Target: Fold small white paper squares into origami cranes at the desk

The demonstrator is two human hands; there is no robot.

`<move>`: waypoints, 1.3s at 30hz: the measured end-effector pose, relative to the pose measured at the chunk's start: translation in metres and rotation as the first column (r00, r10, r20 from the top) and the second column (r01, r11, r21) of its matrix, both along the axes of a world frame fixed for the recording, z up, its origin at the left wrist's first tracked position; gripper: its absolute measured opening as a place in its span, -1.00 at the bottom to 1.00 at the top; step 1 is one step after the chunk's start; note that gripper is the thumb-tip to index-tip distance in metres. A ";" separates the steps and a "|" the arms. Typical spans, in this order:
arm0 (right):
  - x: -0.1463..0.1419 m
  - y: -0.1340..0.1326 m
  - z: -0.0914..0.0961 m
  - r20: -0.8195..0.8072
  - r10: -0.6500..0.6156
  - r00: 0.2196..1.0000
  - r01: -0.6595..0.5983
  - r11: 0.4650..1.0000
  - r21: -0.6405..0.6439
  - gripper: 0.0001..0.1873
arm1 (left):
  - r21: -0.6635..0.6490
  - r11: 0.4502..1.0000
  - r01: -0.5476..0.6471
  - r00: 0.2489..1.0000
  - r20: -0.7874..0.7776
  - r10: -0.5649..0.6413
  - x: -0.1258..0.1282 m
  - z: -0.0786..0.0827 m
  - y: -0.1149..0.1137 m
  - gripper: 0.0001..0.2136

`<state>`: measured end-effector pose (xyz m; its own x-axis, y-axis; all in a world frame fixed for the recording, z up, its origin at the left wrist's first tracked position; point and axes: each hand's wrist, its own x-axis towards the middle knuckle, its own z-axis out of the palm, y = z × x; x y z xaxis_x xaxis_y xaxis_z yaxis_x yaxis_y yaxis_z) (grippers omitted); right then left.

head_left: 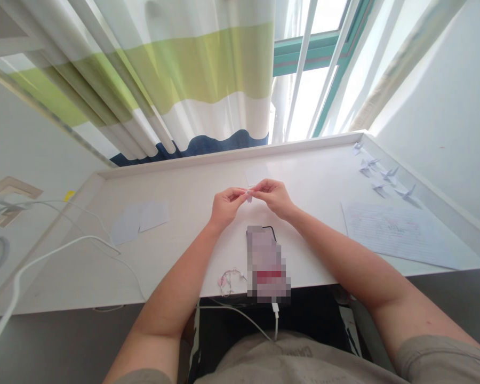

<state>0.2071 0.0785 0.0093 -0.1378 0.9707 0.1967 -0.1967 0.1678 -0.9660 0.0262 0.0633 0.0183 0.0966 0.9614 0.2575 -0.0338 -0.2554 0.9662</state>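
Note:
My left hand (224, 205) and my right hand (275, 196) meet over the middle of the white desk (200, 224). Between their pinched fingertips is a small piece of folded white paper (249, 198). Its exact shape is mostly covered by the fingers. Just beyond my hands a flat white sheet (256, 174) lies on the desk. Several folded paper cranes (389, 175) stand in the far right corner.
A phone (264, 250), blurred out, lies nearest me with a charging cable (276, 309) plugged in. Beside it is a beaded charm (225, 281). White paper squares (153, 215) lie at left, a written sheet (396, 232) at right. A white cord (56, 256) crosses the left side.

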 end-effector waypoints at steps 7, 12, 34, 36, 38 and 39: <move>-0.002 -0.002 0.002 -0.017 0.013 1.000 -0.013 1.000 0.005 -0.57 | -0.088 0.995 -0.047 0.991 0.120 0.057 -0.001 0.003 0.002 -0.57; 0.002 -0.001 0.003 0.037 0.144 0.989 -0.142 0.988 -0.058 -0.57 | -0.143 0.990 -0.006 0.993 0.117 0.023 -0.004 0.005 0.003 -0.57; -0.003 -0.004 0.003 -0.066 0.139 0.988 -0.147 0.978 -0.146 -0.60 | -0.169 0.986 -0.002 0.996 0.084 0.016 0.002 -0.002 0.003 -0.61; -0.003 -0.004 0.003 -0.028 0.175 0.984 -0.177 0.972 -0.157 -0.61 | -0.159 0.987 -0.010 0.996 0.090 0.024 0.002 -0.002 0.003 -0.63; -0.002 -0.004 0.003 0.003 0.200 0.980 -0.197 0.967 -0.163 -0.62 | -0.155 0.988 0.006 0.997 0.077 0.006 0.002 -0.001 0.002 -0.65; -0.001 -0.004 0.004 0.016 0.210 0.978 -0.204 0.964 -0.168 -0.62 | -0.149 0.989 0.013 0.998 0.065 -0.004 0.001 -0.001 0.002 -0.66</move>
<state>0.2066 0.0740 0.0128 -0.3428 0.9390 0.0287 -0.1777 -0.0348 -0.9835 0.0274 0.0655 0.0178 0.0928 0.9888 0.1167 -0.0987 -0.1075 0.9893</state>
